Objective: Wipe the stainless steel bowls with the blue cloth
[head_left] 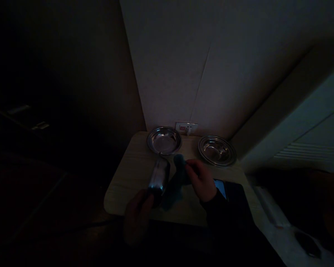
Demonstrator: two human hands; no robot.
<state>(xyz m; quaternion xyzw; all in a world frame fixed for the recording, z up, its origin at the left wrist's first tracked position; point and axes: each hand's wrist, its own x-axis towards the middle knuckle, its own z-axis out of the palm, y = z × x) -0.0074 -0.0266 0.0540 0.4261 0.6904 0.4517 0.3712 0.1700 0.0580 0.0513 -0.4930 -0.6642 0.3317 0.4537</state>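
Observation:
My left hand (137,213), low on the near side of the small table, is closed around the bottom end of a shiny metal bowl (159,174). The bowl is tipped on its side, and its inside is hard to make out in the dim light. A dark teal cloth (173,191) hangs just right of the bowl, its upper part pinched in my right hand (202,180). Whether cloth and bowl touch, I cannot tell. Beyond the hands, a round steel plate (164,142) lies at the back left, and several nested steel plates (217,150) lie at the back right.
The pale wood-look table (122,185) stands against a light wall (172,74) with a socket (186,128). A phone with a lit screen (220,188) lies in a dark case under my right forearm. Farther right, a dark oval object (308,244) rests on a pale surface.

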